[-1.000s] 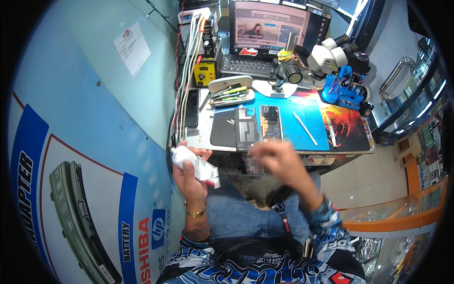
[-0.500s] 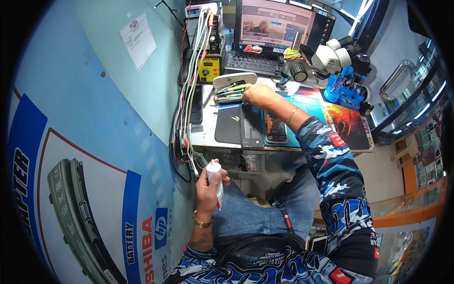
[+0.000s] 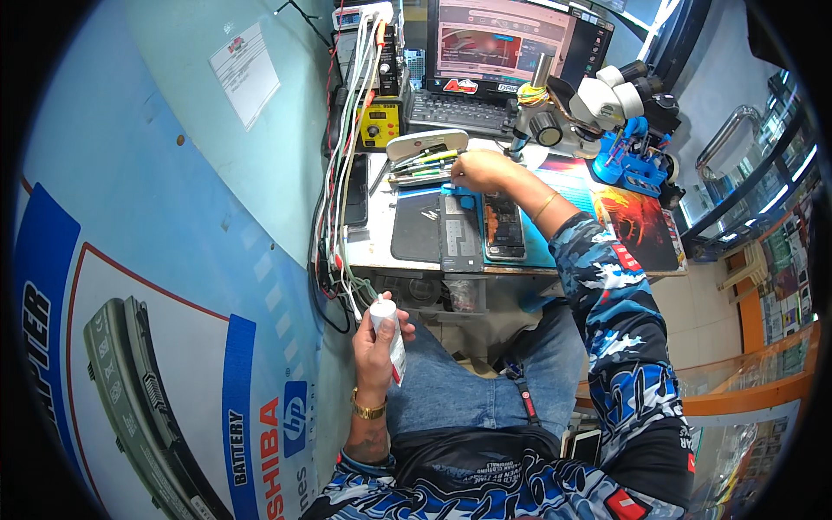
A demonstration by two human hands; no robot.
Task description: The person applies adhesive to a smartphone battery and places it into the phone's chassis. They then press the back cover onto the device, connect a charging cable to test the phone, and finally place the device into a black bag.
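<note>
My left hand (image 3: 376, 340) is wrapped around a white squeeze tube (image 3: 386, 328) with a narrow nozzle pointing up, held above my lap. On the bench, my right hand (image 3: 482, 172) reaches beside an open case of slim tools (image 3: 425, 165). Its fingers are pressed together and pointed down; whatever they hold, if anything, is hidden. Just below these fingers lies a small blue piece (image 3: 468, 201) at the top of a flat black panel (image 3: 461, 236). To the right of the panel, an opened phone (image 3: 503, 227) shows orange-brown insides.
A dark flat phone-shaped panel (image 3: 418, 230) lies left on the bench. Cables (image 3: 347, 165) hang along the left wall by a yellow bench unit (image 3: 381, 126). A microscope (image 3: 598, 104), keyboard (image 3: 459, 113), monitor (image 3: 511, 48) and blue tool holder (image 3: 631, 160) stand behind.
My right hand has drawn slightly toward me, off the tools in the case, its fingertips now near the small blue piece. My left hand still holds the tube.
</note>
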